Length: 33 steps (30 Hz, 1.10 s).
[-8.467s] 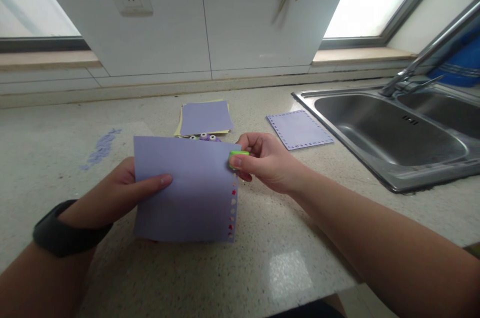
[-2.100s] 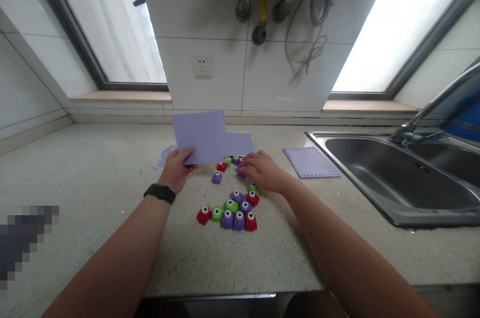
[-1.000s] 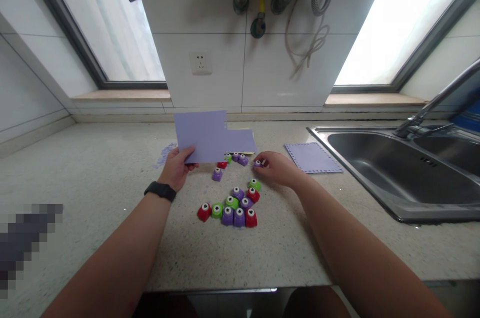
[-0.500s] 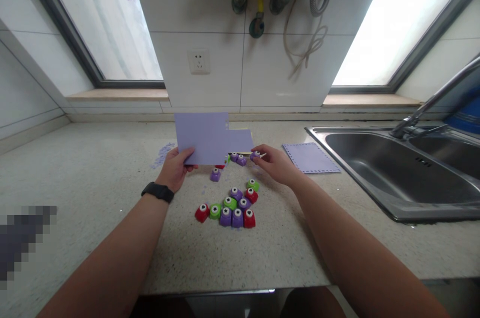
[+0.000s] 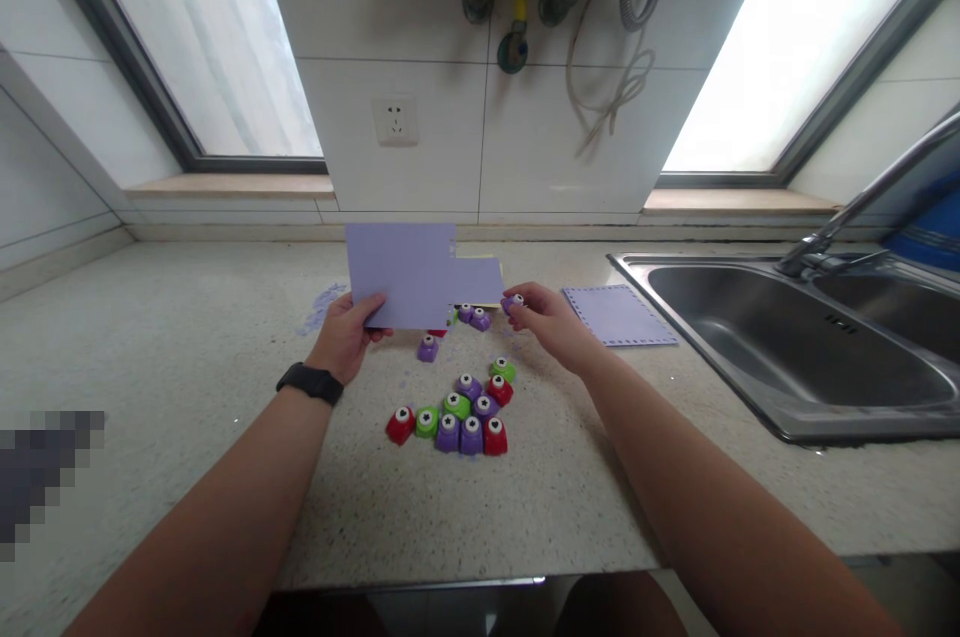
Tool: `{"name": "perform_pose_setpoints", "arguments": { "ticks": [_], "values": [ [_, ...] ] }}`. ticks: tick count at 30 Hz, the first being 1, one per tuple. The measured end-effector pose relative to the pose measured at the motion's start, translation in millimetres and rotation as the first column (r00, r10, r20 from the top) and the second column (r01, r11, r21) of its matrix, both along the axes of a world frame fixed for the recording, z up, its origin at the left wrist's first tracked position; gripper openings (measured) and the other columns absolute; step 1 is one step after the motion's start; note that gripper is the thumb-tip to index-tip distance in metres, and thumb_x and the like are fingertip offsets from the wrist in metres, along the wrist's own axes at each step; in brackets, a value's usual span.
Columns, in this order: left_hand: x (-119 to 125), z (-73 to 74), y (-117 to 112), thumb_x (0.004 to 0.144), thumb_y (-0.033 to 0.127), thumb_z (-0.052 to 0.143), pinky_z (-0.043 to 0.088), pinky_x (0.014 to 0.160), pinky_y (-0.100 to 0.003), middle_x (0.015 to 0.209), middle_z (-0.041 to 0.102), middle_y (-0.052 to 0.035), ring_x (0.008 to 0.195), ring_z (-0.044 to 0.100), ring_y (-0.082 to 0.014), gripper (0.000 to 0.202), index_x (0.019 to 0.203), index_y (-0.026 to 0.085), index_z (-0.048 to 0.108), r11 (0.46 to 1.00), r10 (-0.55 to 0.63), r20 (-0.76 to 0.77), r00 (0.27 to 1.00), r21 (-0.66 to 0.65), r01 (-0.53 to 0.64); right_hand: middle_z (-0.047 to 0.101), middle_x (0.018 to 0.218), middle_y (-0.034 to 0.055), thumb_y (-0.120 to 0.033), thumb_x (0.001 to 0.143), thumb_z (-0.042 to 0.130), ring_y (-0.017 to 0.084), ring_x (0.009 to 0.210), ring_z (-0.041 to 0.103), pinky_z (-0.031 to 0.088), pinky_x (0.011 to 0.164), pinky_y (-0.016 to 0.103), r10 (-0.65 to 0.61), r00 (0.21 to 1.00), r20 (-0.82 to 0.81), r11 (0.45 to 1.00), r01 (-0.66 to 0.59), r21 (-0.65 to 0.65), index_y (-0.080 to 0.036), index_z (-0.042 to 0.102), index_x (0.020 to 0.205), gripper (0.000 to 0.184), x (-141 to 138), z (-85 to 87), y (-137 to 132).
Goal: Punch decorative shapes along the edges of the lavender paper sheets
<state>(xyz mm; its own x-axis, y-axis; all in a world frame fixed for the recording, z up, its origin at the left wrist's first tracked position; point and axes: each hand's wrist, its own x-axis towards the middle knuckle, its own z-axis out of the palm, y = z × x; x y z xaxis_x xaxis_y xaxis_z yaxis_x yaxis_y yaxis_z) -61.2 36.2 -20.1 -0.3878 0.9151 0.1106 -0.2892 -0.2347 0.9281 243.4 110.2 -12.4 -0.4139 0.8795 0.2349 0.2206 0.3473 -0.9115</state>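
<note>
My left hand [image 5: 345, 337] is pinching the paper [image 5: 405, 267], probably light and floppy, by its lower edge; my right hand [image 5: 551, 322] is gripping a small, rigid-looking punch [image 5: 511, 301].

Quick rundown of what's on my feed, gear-wise. Both forearms are bare, coming into frame at roughly 7 and 5 o'clock. The only thing worn is a black wristband [image 5: 310, 383] on the left wrist, just below the left hand [image 5: 346, 335]. It's matte, smooth and fairly wide, like a fitness tracker or slim watch, but I can't make out a face. The right hand [image 5: 551, 322] and its wrist are bare. There's a dark strip at 6 o'clock under the worktop edge that might be clothing, I can't tell.
</note>
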Motion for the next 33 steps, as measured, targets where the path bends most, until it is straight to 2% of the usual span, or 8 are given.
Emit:
{"name": "perform_pose_setpoints", "arguments": {
  "ticks": [5,8,11,14,19,22,28,33],
  "values": [
    [-0.8,-1.9,1.6,0.067,0.025,0.084,0.047,0.036,-0.018,0.070,0.072,0.0013,0.044,0.059,-0.0092,0.025,0.087,0.015,0.073,1.000,0.004,0.016,1.000,0.000,-0.004,0.066,0.088,0.0023,-0.036,0.092,0.060,0.017,0.076,0.061,0.052,0.076,0.033,0.050,0.997,0.065,0.998,-0.052,0.027,-0.022,0.066,0.115,0.028,-5.7,8.9,-11.5],
    [3.0,-2.1,0.6,0.068,0.025,0.084,0.053,0.042,-0.020,0.080,0.076,-0.0001,0.054,0.065,-0.0119,0.028,0.092,0.016,0.074,1.000,-0.031,0.032,0.999,-0.003,0.031,0.068,0.092,0.0030,-0.035,0.093,0.058,0.017,0.079,0.062,0.052,0.077,0.033,0.069,0.997,0.041,0.998,-0.068,-0.003,-0.022,0.066,0.116,0.028,-7.1,10.8,-13.0],
    [9.2,-1.7,-1.4,0.072,0.026,0.083,0.063,0.057,-0.028,0.097,0.078,-0.0038,0.073,0.072,-0.0172,0.032,0.101,0.017,0.075,0.996,-0.092,0.045,0.995,-0.011,0.092,0.067,0.093,0.0034,-0.035,0.092,0.059,0.017,0.079,0.062,0.051,0.078,0.033,0.053,0.998,0.020,0.999,-0.052,-0.007,-0.021,0.067,0.114,0.027,-6.1,9.3,-9.9],
    [14.9,-0.8,-3.8,0.075,0.026,0.081,0.066,0.068,-0.036,0.106,0.078,-0.0073,0.084,0.074,-0.0215,0.032,0.105,0.016,0.075,0.988,-0.154,0.043,0.987,-0.027,0.155,0.066,0.087,0.0029,-0.035,0.092,0.059,0.017,0.077,0.061,0.052,0.077,0.033,0.040,0.999,0.004,0.999,-0.040,-0.009,-0.020,0.067,0.113,0.027,-5.0,7.7,-7.1],
    [19.1,1.0,-7.7,0.077,0.027,0.080,0.068,0.066,-0.046,0.111,0.077,-0.0120,0.087,0.076,-0.0295,0.035,0.109,0.016,0.074,0.961,-0.261,0.015,0.965,-0.087,0.262,0.069,0.091,0.0042,-0.033,0.092,0.059,0.017,0.077,0.062,0.053,0.077,0.033,0.042,0.999,-0.001,0.999,-0.042,-0.035,-0.020,0.067,0.112,0.026,-4.7,9.1,-8.3],
    [19.0,1.0,-8.9,0.077,0.028,0.081,0.068,0.058,-0.044,0.105,0.078,-0.0135,0.078,0.077,-0.0299,0.036,0.110,0.014,0.074,0.946,-0.300,-0.006,0.954,-0.131,0.297,0.070,0.094,0.0051,-0.033,0.092,0.058,0.016,0.076,0.063,0.054,0.077,0.033,0.046,0.999,0.011,0.998,-0.045,-0.044,-0.020,0.067,0.112,0.025,-5.0,10.7,-9.6],
    [18.8,0.9,-10.7,0.078,0.027,0.080,0.062,0.040,-0.029,0.094,0.078,-0.0135,0.059,0.074,-0.0219,0.037,0.111,0.011,0.072,0.930,-0.341,-0.020,0.940,-0.151,0.335,0.070,0.094,0.0053,-0.032,0.093,0.059,0.016,0.074,0.063,0.054,0.076,0.034,0.056,0.998,0.022,0.997,-0.054,-0.054,-0.020,0.067,0.111,0.024,-4.6,10.7,-8.6],
    [18.0,-0.3,-9.9,0.078,0.026,0.080,0.061,0.038,-0.026,0.092,0.078,-0.0129,0.058,0.073,-0.0200,0.036,0.110,0.010,0.072,0.929,-0.348,-0.018,0.937,-0.145,0.342,0.070,0.095,0.0056,-0.032,0.094,0.058,0.016,0.073,0.062,0.055,0.075,0.033,0.069,0.998,0.015,0.996,-0.068,-0.058,-0.020,0.067,0.111,0.023,-3.5,8.9,-6.9]
  ]
}}
